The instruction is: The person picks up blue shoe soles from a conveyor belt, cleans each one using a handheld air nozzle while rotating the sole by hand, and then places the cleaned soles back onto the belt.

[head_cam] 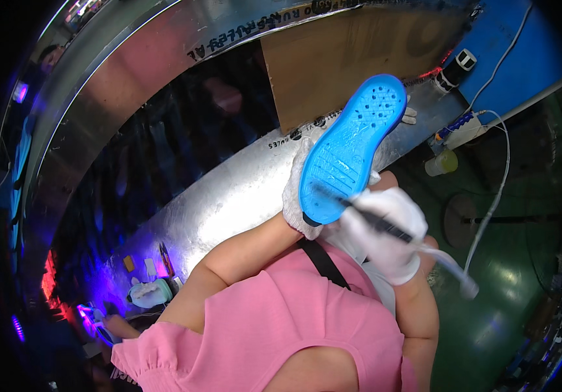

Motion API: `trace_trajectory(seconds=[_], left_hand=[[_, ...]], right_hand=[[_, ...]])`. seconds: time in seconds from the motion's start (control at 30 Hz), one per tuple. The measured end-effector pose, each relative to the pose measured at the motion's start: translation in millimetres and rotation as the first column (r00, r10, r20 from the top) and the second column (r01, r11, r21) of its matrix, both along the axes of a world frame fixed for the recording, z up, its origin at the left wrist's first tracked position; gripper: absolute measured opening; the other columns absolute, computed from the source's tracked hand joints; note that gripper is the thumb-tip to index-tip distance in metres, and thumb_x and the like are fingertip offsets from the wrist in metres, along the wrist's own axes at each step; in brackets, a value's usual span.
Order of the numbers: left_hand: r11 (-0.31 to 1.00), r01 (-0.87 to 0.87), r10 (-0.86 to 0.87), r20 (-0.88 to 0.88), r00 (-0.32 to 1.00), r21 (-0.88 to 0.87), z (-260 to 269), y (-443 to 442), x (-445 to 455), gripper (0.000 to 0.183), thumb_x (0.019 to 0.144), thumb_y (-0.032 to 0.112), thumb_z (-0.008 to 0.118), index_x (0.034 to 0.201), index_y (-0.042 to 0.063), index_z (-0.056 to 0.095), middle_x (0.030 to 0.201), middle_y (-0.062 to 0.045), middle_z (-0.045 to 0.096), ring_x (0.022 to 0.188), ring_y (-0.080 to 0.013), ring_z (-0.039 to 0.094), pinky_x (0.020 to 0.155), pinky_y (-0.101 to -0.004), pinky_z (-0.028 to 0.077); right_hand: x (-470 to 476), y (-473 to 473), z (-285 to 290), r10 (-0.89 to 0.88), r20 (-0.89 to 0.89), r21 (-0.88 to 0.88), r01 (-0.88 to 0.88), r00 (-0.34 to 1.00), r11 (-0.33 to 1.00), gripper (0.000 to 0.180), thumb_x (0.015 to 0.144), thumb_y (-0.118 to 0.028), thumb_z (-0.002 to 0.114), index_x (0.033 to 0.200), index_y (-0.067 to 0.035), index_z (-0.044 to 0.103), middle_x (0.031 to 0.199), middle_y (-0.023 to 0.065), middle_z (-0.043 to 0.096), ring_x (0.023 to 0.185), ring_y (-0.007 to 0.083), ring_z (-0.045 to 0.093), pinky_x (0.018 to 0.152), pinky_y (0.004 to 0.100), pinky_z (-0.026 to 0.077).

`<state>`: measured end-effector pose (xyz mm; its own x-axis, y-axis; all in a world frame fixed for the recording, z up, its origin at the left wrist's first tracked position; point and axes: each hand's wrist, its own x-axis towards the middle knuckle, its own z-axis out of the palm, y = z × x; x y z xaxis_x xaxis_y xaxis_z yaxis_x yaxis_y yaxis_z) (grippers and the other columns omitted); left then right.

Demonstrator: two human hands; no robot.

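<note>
My left hand [301, 188], in a light knit glove, holds a blue shoe sole [342, 152] from beneath, with the sole's cavity side facing up. A wet-looking sheen and several small holes show on the sole, and a dark patch sits at its near end. My right hand [386, 230], in a white glove and blurred, grips a black-handled brush [381, 223]. The tip of the brush is over the sole's near end. A pale tube or cord extends from the right hand towards the lower right.
A metal work surface [241, 181] lies beyond my arms, with a brown board [354, 59] behind. Pliers [166, 259] and a light green container [151, 293] are at left, near another person's hand [119, 326]. At right are a yellowish cup [441, 163] and a hanging white cable [499, 196].
</note>
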<state>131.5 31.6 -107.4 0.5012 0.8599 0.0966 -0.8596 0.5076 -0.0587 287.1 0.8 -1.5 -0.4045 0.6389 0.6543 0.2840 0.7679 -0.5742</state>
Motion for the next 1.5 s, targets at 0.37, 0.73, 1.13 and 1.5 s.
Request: trace_trajectory(seconds=[0.37,0.73,1.13,1.5], left_hand=[[0.99,-0.024,0.063,-0.286,0.956,0.14,17.6,11.7,-15.2,0.09,0.09,0.074,0.041,0.149,0.007,0.034,0.113,-0.037,0.058,0.089,-0.0451,0.066,0.073,-0.0499,0.06],[0.948,0.314,-0.307,-0.388,0.869,-0.047,23.5,43.6,-39.8,0.056,0.103,0.041,0.045,0.143,0.003,0.046,0.136,-0.023,0.055,0.116,-0.0389,0.06,0.091,-0.0485,0.055],[0.967,0.209,0.009,-0.844,0.536,0.144,-9.4,65.9,-63.1,0.034,0.095,0.032,0.066,0.119,0.009,0.067,0.108,-0.007,0.069,0.095,-0.0154,0.067,0.084,-0.0319,0.055],[0.493,0.326,0.78,-0.576,0.244,0.807,39.4,61.4,-73.0,0.062,0.089,0.044,0.069,0.141,0.015,0.051,0.132,-0.009,0.059,0.12,-0.0221,0.058,0.104,-0.0349,0.046]], right_hand=[[1.5,-9.7,-4.0,-0.174,-0.059,-0.251,0.154,0.983,0.955,0.025,0.072,0.002,0.079,0.094,-0.004,0.068,0.086,0.0077,0.068,0.071,0.0253,0.063,0.066,0.0335,0.05],[4.2,-8.2,15.5,0.09,0.508,0.14,-0.185,0.857,0.973,0.022,0.072,-0.016,0.066,0.094,-0.012,0.065,0.097,0.0002,0.066,0.076,0.0186,0.059,0.073,0.0344,0.049],[11.0,-7.3,34.1,-0.018,0.49,0.205,-0.095,0.871,0.974,0.029,0.067,-0.015,0.072,0.095,-0.012,0.071,0.098,0.0013,0.071,0.081,0.0184,0.061,0.097,0.041,0.04],[28.2,1.6,38.7,-0.056,0.459,0.228,-0.057,0.887,0.972,0.028,0.065,-0.015,0.077,0.093,-0.014,0.072,0.097,-0.0012,0.072,0.077,0.0153,0.06,0.09,0.0381,0.041]])
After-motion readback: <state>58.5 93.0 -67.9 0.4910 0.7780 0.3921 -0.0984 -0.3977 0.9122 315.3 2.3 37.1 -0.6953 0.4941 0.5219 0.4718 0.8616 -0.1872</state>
